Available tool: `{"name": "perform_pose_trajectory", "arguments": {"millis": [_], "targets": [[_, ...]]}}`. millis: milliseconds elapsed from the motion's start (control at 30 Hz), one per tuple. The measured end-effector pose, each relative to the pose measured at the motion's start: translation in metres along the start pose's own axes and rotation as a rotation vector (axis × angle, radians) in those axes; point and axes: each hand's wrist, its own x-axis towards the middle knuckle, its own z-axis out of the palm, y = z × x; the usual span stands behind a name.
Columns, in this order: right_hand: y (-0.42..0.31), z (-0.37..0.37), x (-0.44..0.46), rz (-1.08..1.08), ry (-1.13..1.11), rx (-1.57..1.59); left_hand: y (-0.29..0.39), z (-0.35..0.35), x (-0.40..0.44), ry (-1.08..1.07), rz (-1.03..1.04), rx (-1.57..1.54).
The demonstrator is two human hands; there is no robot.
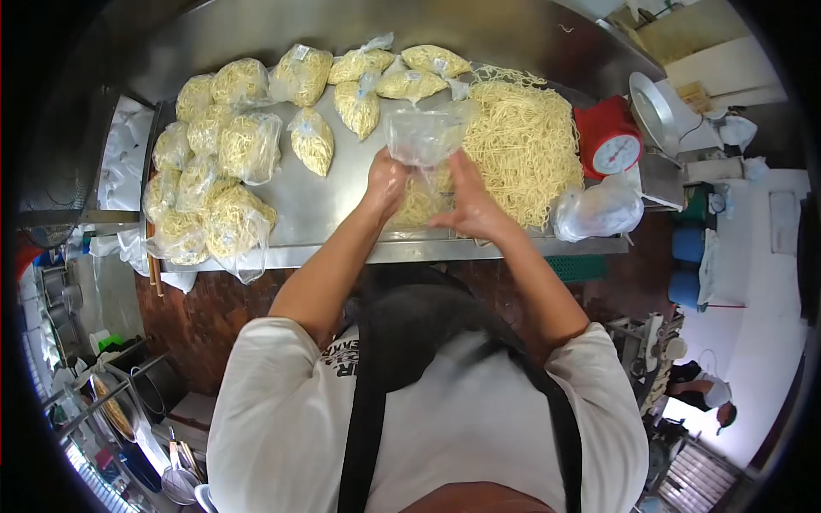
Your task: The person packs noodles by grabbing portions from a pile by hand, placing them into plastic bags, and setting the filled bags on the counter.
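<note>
A clear plastic bag (421,137) with its mouth spread wide stands up from between my two hands, and noodles show through its lower part. My left hand (389,179) is closed on the bag's left side. On the right side my right hand (473,201) touches the bag, fingers apart and thumb stretched out under it. The large heap of loose yellow noodles (526,145) lies just right of the bag on the steel table (321,209). Tied bags of noodles (310,141) lie to the left and behind.
More filled bags (238,224) crowd the table's left end. A red scale (609,137) with a metal pan (653,111) stands at the right, with a bundle of clear plastic bags (599,209) before it. Another person (705,391) is far off at the lower right.
</note>
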Motion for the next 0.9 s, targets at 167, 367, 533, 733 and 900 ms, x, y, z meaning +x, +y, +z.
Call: {"name": "perform_pose_trajectory", "arguments": {"millis": [167,367,533,733,900], "targets": [[-0.011,0.030,0.027,-0.080,0.180,-0.267,0.036,0.041,0.013,0.099,-0.128,-0.227],[0.028,0.069,0.055,0.070,0.122,-0.314,0.029,0.045,0.023,0.213,-0.096,-0.094],[0.041,0.056,0.063,0.114,0.159,-0.200,-0.003,0.008,-0.031,0.071,0.438,0.758],[0.000,0.005,0.045,-0.073,0.002,-0.019,0.017,-0.017,-0.022,-0.432,0.227,0.655],[0.020,-0.020,0.046,0.230,-0.066,0.184,0.066,-0.080,0.052,0.081,0.187,1.152]]}}
